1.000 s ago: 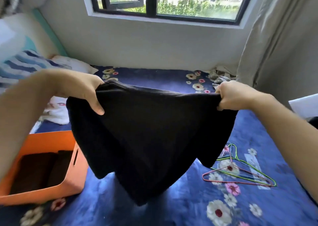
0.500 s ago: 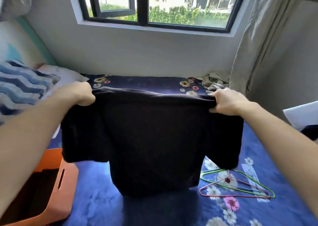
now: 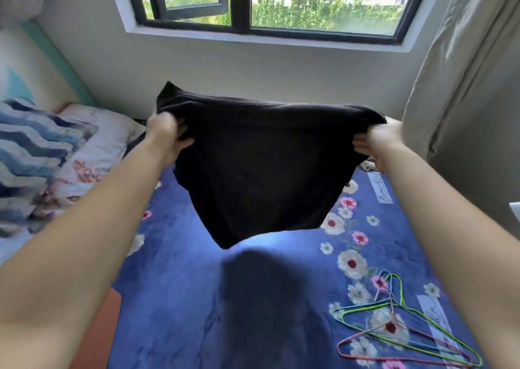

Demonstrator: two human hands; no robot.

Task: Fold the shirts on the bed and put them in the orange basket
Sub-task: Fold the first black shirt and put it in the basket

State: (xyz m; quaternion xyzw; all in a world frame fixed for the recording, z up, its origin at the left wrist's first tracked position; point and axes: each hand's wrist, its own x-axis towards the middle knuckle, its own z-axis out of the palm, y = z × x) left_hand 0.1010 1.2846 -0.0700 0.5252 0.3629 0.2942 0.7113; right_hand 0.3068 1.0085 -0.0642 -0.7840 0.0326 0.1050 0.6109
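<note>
Both arms are out, and the soft black fabric shirt [image 3: 261,171] hangs in the air between the hands, clear of the blue flower-printed bed cover [image 3: 180,298] beneath them. The left hand [image 3: 166,135] has its fingers curled into a bunched top corner, and the right hand [image 3: 377,143] pinches the opposite corner. The cloth sags across the middle and tapers to a loose point below the hands. It looks light, limp and without stiffness, so I'd judge it will drape wherever it lands. It wants holding at the top corners, spread wide, to go down flat. It seems neither slippery nor fragile. A sliver of the orange basket [image 3: 98,337] peeks out under the left forearm, and thin coloured wire hangers [image 3: 394,321] lie below the right forearm. As for writing, a white printed strip [image 3: 378,188] on the cover just under the right hand carries cursive script, too blurred to read. None shows on the shirt.
</note>
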